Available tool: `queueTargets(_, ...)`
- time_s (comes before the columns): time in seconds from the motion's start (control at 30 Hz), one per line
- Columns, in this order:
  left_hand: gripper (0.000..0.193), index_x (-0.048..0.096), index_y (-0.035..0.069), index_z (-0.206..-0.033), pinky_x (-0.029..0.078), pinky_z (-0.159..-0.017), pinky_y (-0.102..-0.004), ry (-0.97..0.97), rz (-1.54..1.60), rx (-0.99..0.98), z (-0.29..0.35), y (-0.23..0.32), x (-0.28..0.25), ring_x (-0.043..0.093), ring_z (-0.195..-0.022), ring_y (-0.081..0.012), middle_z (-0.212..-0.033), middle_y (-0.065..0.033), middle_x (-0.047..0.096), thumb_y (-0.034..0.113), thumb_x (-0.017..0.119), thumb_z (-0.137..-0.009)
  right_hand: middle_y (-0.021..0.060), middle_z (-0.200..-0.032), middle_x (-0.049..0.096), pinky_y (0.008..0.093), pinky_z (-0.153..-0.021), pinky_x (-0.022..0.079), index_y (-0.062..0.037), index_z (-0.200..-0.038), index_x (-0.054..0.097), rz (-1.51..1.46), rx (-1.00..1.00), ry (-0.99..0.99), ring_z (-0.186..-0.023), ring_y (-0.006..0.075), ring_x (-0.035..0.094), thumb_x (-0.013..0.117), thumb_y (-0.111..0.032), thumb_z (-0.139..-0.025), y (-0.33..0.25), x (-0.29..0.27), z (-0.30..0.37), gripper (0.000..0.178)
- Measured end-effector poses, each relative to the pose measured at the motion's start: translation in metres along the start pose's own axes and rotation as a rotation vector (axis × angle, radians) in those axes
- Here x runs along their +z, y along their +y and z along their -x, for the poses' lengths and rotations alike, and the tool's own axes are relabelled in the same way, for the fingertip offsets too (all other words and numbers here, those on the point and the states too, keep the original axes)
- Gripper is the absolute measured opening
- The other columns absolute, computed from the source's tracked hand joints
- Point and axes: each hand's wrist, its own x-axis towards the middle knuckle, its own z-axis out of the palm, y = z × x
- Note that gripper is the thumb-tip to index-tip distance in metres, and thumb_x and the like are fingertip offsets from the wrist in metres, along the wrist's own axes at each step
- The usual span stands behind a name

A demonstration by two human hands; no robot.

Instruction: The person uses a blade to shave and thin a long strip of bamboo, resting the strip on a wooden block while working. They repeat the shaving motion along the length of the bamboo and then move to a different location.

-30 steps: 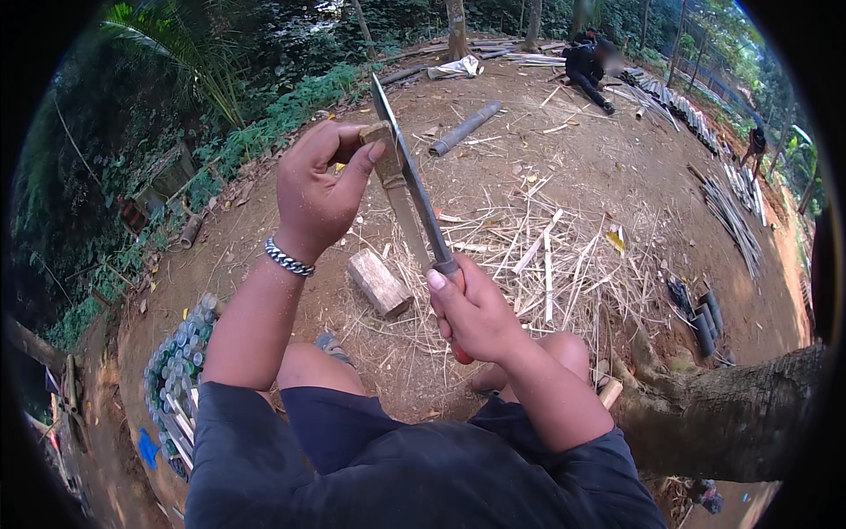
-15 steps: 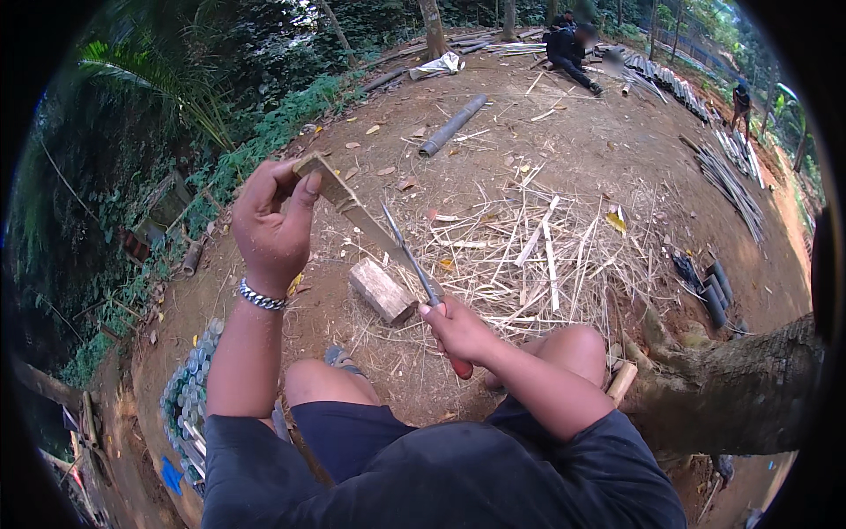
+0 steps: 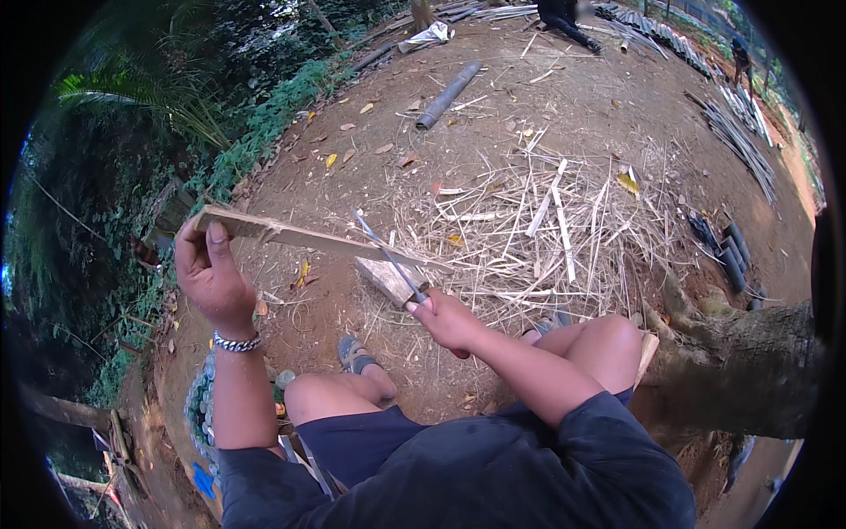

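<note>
My left hand (image 3: 211, 278), with a chain bracelet at its wrist, pinches the far left end of a split bamboo strip (image 3: 304, 237) between thumb and fingers. The strip slopes gently down to the right and has a raised node partway along. My right hand (image 3: 448, 323) is closed round the handle of a knife (image 3: 379, 240), most of the handle hidden in the fist. Its slim blade points up and left, crossing the strip; whether the edge touches it I cannot tell. Under the crossing lies a squared wooden block (image 3: 385, 280) on the ground, partly covered.
Pale bamboo shavings (image 3: 520, 234) spread beyond the block. A grey bamboo pole (image 3: 448, 95) lies farther off. A thick trunk (image 3: 731, 375) and dark tubes (image 3: 733, 256) are at right, bottles (image 3: 201, 401) at lower left. Two people are in the distance.
My left hand has moved left and down, and the bamboo strip now lies flatter, more of its length showing left of the blade. The knife stays crossed with it. My view has shifted too.
</note>
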Motion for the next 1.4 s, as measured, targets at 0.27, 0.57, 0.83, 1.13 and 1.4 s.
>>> queueTargets(0.27, 0.019, 0.045, 0.003, -0.11, 0.053, -0.087, -0.0459, 0.21, 0.288, -0.029, 0.009, -0.032, 0.004, 0.06, -0.098, -0.0266, -0.109, -0.0169, 0.06, 0.02, 0.042, -0.102, 0.0234, -0.089, 0.064, 0.0458, -0.076, 0.049, 0.0028, -0.102, 0.052, 0.083, 0.096, 0.006, -0.087, 0.0395, 0.064, 0.053, -0.043, -0.094, 0.073, 0.012, -0.044, 0.046)
queueTargets(0.57, 0.021, 0.037, 0.013, -0.101, 0.044, -0.054, -0.0272, 0.405, 0.354, -0.064, 0.018, -0.036, 0.013, 0.047, -0.063, -0.014, -0.08, -0.0066, 0.05, 0.034, 0.043, -0.102, 0.0231, -0.09, 0.064, 0.0468, -0.078, 0.048, 0.002, -0.109, 0.052, 0.058, -0.23, -0.159, -0.086, 0.0397, 0.063, 0.051, -0.042, -0.094, -0.018, 0.017, -0.031, 0.047)
queueTargets(0.83, 0.022, 0.037, 0.013, -0.097, 0.043, -0.055, -0.0292, 0.445, 0.31, -0.045, 0.023, -0.035, 0.016, 0.045, -0.061, -0.0136, -0.077, -0.0045, 0.046, 0.034, 0.044, -0.101, 0.0233, -0.088, 0.064, 0.0459, -0.077, 0.05, 0.0023, -0.105, 0.054, 0.21, 0.067, -0.02, -0.084, 0.0385, 0.064, 0.052, -0.046, -0.093, 0.147, 0.004, -0.095, 0.05)
queueTargets(1.13, 0.022, 0.035, 0.008, -0.098, 0.055, -0.073, -0.0439, 0.629, 0.132, -0.07, 0.023, -0.051, 0.009, 0.047, -0.062, -0.017, -0.075, -0.0064, 0.043, 0.028, 0.041, -0.102, 0.0219, -0.09, 0.065, 0.048, -0.075, 0.05, -0.0012, -0.109, 0.048, 0.181, -0.223, -0.196, -0.084, 0.0406, 0.063, 0.051, -0.046, -0.093, 0.057, 0.033, -0.069, 0.047)
queueTargets(1.4, 0.021, 0.036, 0.01, -0.098, 0.047, -0.061, -0.0337, 0.654, 0.116, -0.113, 0.036, -0.057, -0.024, 0.044, -0.062, -0.0162, -0.075, -0.0059, 0.044, 0.029, 0.043, -0.102, 0.0225, -0.094, 0.064, 0.0478, -0.08, 0.049, 0.0001, -0.107, 0.052, 0.111, 0.117, -0.201, -0.09, 0.0396, 0.063, 0.049, -0.048, -0.094, 0.084, 0.023, -0.095, 0.05)
